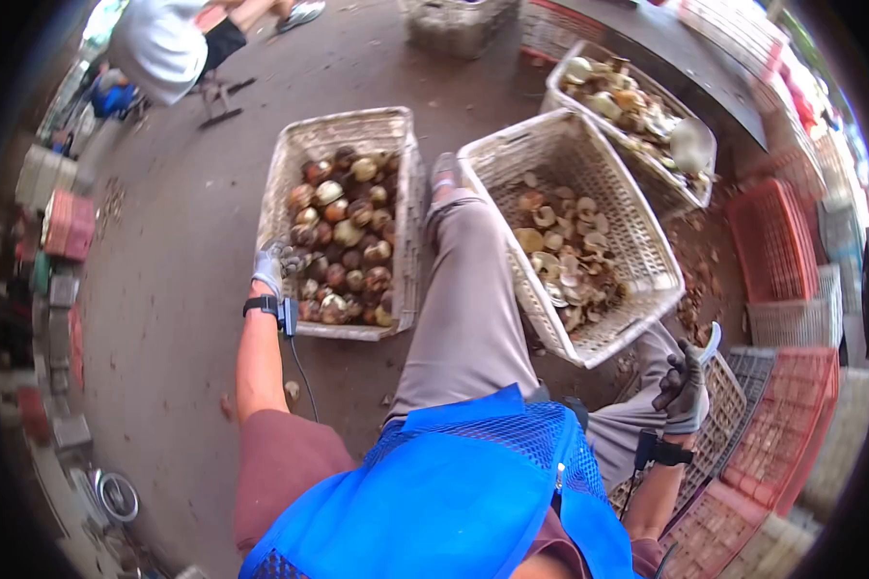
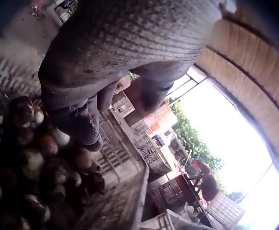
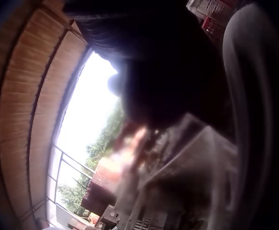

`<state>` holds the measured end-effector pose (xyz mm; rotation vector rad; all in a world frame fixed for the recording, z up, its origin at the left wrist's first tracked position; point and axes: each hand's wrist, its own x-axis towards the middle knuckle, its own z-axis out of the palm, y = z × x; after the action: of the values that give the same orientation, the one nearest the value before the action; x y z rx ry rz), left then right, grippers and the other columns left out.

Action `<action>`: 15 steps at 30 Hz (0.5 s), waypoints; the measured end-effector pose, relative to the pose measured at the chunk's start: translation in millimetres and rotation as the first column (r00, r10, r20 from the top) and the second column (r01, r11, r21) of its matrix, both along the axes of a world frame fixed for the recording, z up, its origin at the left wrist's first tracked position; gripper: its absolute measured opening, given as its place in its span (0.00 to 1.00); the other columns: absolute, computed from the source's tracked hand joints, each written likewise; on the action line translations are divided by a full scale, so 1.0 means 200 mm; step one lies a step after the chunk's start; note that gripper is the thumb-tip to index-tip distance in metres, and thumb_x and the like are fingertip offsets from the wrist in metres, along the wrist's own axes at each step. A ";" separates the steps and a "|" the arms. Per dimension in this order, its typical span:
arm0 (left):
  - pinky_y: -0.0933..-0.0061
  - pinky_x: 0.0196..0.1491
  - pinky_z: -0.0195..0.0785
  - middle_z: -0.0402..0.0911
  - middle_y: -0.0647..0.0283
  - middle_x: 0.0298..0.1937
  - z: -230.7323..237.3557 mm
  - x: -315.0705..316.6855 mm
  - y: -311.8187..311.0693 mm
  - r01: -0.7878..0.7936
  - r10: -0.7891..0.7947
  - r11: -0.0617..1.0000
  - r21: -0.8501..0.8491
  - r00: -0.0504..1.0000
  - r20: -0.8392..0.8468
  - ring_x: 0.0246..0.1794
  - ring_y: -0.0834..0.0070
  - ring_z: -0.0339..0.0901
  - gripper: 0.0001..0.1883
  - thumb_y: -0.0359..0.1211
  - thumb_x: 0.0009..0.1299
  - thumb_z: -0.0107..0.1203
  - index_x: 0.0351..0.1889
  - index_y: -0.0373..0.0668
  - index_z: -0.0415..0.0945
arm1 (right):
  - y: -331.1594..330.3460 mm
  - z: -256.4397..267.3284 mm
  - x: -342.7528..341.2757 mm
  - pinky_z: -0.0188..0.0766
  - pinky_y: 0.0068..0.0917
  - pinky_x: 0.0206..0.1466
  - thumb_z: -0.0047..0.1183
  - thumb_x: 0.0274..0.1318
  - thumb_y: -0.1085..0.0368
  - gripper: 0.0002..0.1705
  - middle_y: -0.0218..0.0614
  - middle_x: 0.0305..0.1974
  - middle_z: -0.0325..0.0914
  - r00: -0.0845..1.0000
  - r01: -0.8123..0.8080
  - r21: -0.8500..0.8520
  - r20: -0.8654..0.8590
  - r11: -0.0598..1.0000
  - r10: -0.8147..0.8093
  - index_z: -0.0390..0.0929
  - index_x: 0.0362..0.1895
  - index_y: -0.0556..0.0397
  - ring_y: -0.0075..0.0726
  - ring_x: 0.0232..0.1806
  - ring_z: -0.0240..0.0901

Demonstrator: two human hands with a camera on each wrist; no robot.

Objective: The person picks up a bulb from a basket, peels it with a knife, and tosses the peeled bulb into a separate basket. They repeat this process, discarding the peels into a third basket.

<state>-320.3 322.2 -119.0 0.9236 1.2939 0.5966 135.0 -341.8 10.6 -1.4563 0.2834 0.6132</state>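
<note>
Round, onion-like bulbs (image 1: 348, 232), brown, red and pale, fill a white basket (image 1: 268, 193). My gloved left hand (image 1: 278, 262) is over that basket's left edge, its fingers at the bulbs. The left wrist view shows the left hand (image 2: 106, 72) with bent fingers, the thumb apart and no bulb visible in its grasp. Low on the right, my gloved right hand (image 1: 684, 391) grips a pale, curved tool (image 1: 712, 340) that sticks up past the fingers. In the right wrist view this hand (image 3: 163, 62) is dark, and its fingers are hard to make out.
A tilted white basket (image 1: 637, 217) between my legs holds peels and cut pieces (image 1: 570, 251). Another basket of scraps (image 1: 637, 116) is behind it. Red crates (image 1: 772, 241) line the right side. A person in a white shirt (image 1: 159, 48) sits at the upper left.
</note>
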 end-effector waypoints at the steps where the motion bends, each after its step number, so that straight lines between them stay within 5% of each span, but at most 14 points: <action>1: 0.78 0.20 0.63 0.74 0.68 0.32 -0.04 -0.06 0.03 -0.086 0.085 0.996 -0.021 0.994 -0.067 0.18 0.76 0.72 0.15 0.40 0.70 0.57 0.53 0.51 0.76 | 0.05 -0.10 0.03 0.55 0.15 0.12 0.56 0.61 0.50 0.27 0.25 0.28 0.72 0.998 -0.053 0.076 -0.040 0.996 0.056 0.71 0.60 0.48 0.14 0.15 0.58; 3: 0.78 0.19 0.63 0.77 0.68 0.31 -0.19 -0.17 0.11 0.009 -0.010 1.000 -0.010 0.996 -0.093 0.17 0.76 0.71 0.14 0.37 0.69 0.57 0.52 0.50 0.75 | 0.21 -0.21 0.04 0.57 0.15 0.13 0.56 0.62 0.51 0.25 0.25 0.26 0.73 0.979 -0.109 0.165 -0.152 0.980 0.135 0.71 0.59 0.48 0.14 0.14 0.57; 5: 0.78 0.19 0.63 0.77 0.68 0.31 -0.20 -0.09 0.08 0.091 -0.083 0.995 0.028 0.971 -0.226 0.17 0.75 0.71 0.13 0.36 0.72 0.53 0.54 0.49 0.73 | 0.46 -0.13 -0.08 0.59 0.16 0.13 0.54 0.63 0.50 0.25 0.24 0.27 0.75 0.979 -0.158 -0.033 -0.137 0.987 0.152 0.71 0.58 0.48 0.14 0.14 0.58; 8: 0.79 0.23 0.64 0.82 0.66 0.45 -0.24 0.10 0.09 0.278 -0.252 0.961 0.014 0.893 -0.373 0.21 0.82 0.71 0.27 0.37 0.66 0.62 0.62 0.43 0.70 | 0.56 -0.27 -0.09 0.66 0.17 0.17 0.53 0.64 0.52 0.25 0.28 0.29 0.78 0.939 -0.264 0.048 -0.216 0.963 0.269 0.69 0.61 0.48 0.15 0.15 0.62; 9: 0.72 0.40 0.74 0.84 0.61 0.46 -0.28 0.16 0.10 0.403 -0.296 0.902 0.155 0.838 -0.459 0.36 0.73 0.79 0.28 0.39 0.62 0.65 0.58 0.38 0.74 | 0.61 -0.27 -0.11 0.65 0.16 0.16 0.53 0.64 0.53 0.25 0.28 0.29 0.78 0.935 -0.294 0.016 -0.204 0.956 0.291 0.69 0.61 0.49 0.15 0.15 0.62; 10: 0.71 0.52 0.71 0.83 0.56 0.50 -0.45 0.19 0.17 0.427 -0.287 0.887 0.174 0.808 -0.515 0.48 0.69 0.80 0.30 0.39 0.61 0.66 0.59 0.36 0.73 | 0.65 -0.29 -0.13 0.65 0.17 0.16 0.52 0.64 0.53 0.25 0.28 0.29 0.78 0.930 -0.310 -0.002 -0.206 0.951 0.303 0.69 0.61 0.48 0.15 0.15 0.62; 11: 0.67 0.55 0.70 0.81 0.51 0.54 -0.55 0.24 0.21 0.472 -0.328 0.867 0.160 0.782 -0.531 0.53 0.62 0.79 0.33 0.41 0.59 0.66 0.61 0.36 0.71 | 0.67 -0.30 -0.14 0.65 0.17 0.15 0.52 0.65 0.53 0.24 0.28 0.29 0.78 0.927 -0.324 -0.020 -0.207 0.946 0.313 0.69 0.61 0.48 0.15 0.14 0.62; 13: 0.62 0.57 0.69 0.79 0.49 0.55 -0.48 0.40 0.14 0.676 -0.309 0.731 0.097 0.455 -0.835 0.56 0.56 0.77 0.34 0.45 0.58 0.66 0.59 0.37 0.73 | 0.71 -0.31 -0.16 0.65 0.17 0.14 0.52 0.65 0.52 0.24 0.28 0.29 0.78 0.915 -0.354 -0.054 -0.228 0.934 0.334 0.69 0.60 0.48 0.16 0.14 0.62; 15: 0.59 0.58 0.69 0.77 0.48 0.57 -0.52 0.51 0.10 0.597 -0.253 0.801 0.042 0.401 -0.880 0.59 0.53 0.74 0.33 0.48 0.57 0.66 0.56 0.39 0.75 | 0.76 -0.30 -0.18 0.64 0.18 0.14 0.52 0.65 0.54 0.23 0.29 0.28 0.77 0.917 -0.356 -0.096 -0.226 0.929 0.328 0.70 0.59 0.49 0.16 0.13 0.63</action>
<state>-218.3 341.6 -222.5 1.9699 1.7136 -0.1367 98.8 -190.2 -49.7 -1.5902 0.2346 1.0523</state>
